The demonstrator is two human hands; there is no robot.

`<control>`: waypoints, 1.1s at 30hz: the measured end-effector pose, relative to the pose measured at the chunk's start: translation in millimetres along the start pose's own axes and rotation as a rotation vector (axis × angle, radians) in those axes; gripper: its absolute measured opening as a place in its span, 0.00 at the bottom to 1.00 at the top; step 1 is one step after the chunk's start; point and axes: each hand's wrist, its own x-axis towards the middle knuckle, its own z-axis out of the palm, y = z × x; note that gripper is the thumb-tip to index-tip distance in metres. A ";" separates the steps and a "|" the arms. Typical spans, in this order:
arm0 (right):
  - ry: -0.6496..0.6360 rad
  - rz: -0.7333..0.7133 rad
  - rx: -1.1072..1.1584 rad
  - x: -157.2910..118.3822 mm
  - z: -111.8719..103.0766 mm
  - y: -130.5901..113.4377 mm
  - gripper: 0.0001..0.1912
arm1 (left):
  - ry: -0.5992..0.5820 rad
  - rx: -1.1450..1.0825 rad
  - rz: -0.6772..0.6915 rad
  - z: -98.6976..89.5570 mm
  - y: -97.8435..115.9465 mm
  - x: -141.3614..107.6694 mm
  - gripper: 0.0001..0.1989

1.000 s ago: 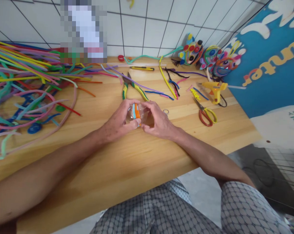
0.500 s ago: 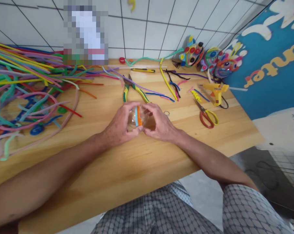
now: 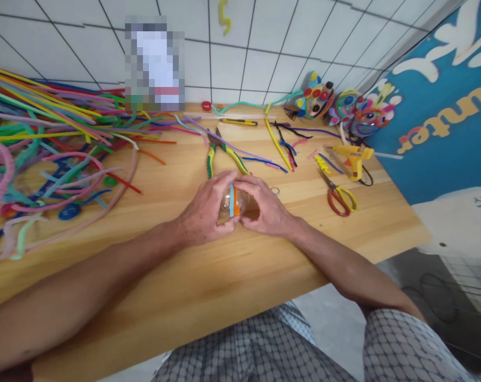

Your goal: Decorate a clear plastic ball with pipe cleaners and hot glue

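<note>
Between my two hands is a clear plastic ball (image 3: 226, 205) with a light blue and an orange strip around its middle. My left hand (image 3: 206, 209) curls around its left side, thumb below and fingers above. My right hand (image 3: 266, 207) grips the right side in the same way, fingertips at the strips. Just behind the hands lie pliers (image 3: 231, 151) with green and yellow handles, jaws pointing away. A small metal ring (image 3: 275, 190) rests beside my right hand. The underside of the ball is hidden.
Pipe cleaners (image 3: 65, 154) heap up on the left. At the right are scissors (image 3: 338, 199) and a yellow glue gun (image 3: 354, 159). A utility knife (image 3: 238, 122) and cut pipe-cleaner pieces (image 3: 284, 140) lie behind. Decorated balls (image 3: 316, 98) stand at the back right.
The view has shifted slightly, so everything sits a little lower and mostly further right. Both hands keep their hold on the ball, which appears turned slightly.
</note>
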 end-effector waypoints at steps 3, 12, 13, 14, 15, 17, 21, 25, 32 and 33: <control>0.029 -0.006 -0.014 -1.5 0.4 -0.7 0.49 | 0.004 0.049 -0.005 0.9 4.8 1.2 0.56; 0.055 -0.071 -0.057 -6.1 -4.1 -2.3 0.50 | 0.013 0.089 0.040 -0.3 16.6 3.2 0.56; 0.030 -0.071 -0.057 -6.7 -3.7 -1.4 0.50 | -0.010 0.091 0.040 -0.6 17.0 3.2 0.57; 0.004 -0.070 -0.056 -7.2 -2.9 -0.5 0.50 | -0.040 0.093 0.033 -1.1 17.5 3.5 0.57; -0.020 -0.067 -0.054 -7.7 -1.8 0.1 0.50 | -0.071 0.094 0.025 -1.9 18.0 4.0 0.57; -0.045 -0.045 -0.034 -8.1 0.7 0.1 0.52 | -0.113 0.083 0.019 -4.5 19.0 5.7 0.56; 0.053 0.058 0.103 -7.7 2.5 -4.0 0.58 | -0.057 -0.053 -0.036 -10.7 18.4 9.5 0.47; 0.195 0.130 0.214 -7.1 -1.4 -7.8 0.51 | 0.083 -0.472 -0.442 -12.3 18.7 15.2 0.33; 0.206 0.225 0.239 2.5 -7.4 -18.6 0.27 | 0.229 -1.131 -0.815 -14.4 35.3 42.1 0.19; 0.221 0.232 0.247 4.3 -7.3 -20.4 0.24 | 0.210 -1.159 -0.823 -15.7 38.0 45.4 0.18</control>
